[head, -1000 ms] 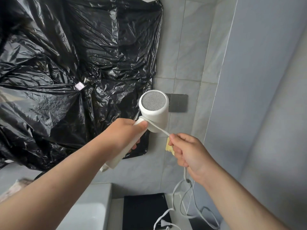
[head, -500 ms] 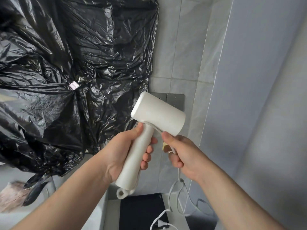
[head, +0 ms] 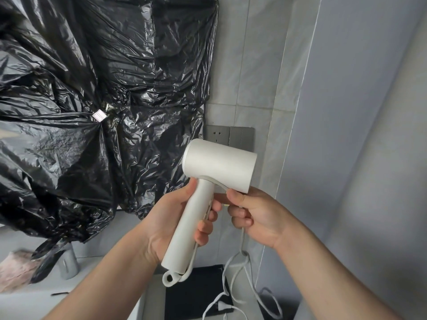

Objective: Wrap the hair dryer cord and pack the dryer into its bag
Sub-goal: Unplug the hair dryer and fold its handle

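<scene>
Left hand (head: 171,227) clamped round the handle of the white matte plastic hair dryer (head: 208,188) held up before the tiled wall, right hand (head: 256,215) pinching its limp white cord (head: 240,262); dryer likely light, rigid, smooth, best gripped by handle, cord floppy, tangle-prone.

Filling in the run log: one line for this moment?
step: cord wrap | left hand: grips hair dryer handle | right hand: pinches cord | plug: loose below | bag: not identified

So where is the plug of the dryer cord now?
In the head view the plug lies low and right of centre, on the black mat, below the right hand.
</scene>
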